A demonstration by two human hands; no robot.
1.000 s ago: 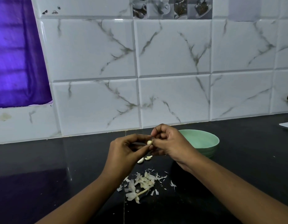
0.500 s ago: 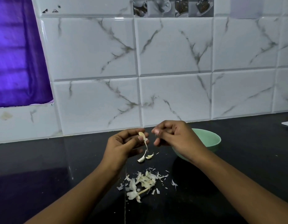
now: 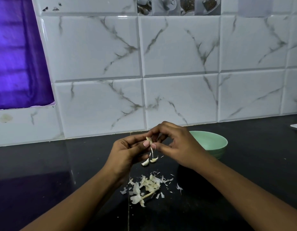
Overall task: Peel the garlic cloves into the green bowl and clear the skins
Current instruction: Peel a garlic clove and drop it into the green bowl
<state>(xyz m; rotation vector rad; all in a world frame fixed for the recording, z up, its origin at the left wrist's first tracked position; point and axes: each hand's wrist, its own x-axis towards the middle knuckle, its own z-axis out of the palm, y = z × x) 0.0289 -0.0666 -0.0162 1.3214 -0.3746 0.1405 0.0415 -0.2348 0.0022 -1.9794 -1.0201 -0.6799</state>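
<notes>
We see a left hand (image 3: 127,152) and a right hand (image 3: 176,147) meeting above a black worktop (image 3: 44,164), the fingers (image 3: 161,129) of both curled and pinching one garlic clove (image 3: 149,139), from which a thin strip of skin (image 3: 152,150) hangs down. We find two loose cloves (image 3: 145,162) on the worktop just below the hands, and nearer to us a pile of skins (image 3: 147,185). The green bowl (image 3: 211,142) stands behind the right hand, before a white marbled tile wall (image 3: 177,55) with a purple curtain (image 3: 16,55) at far left.
</notes>
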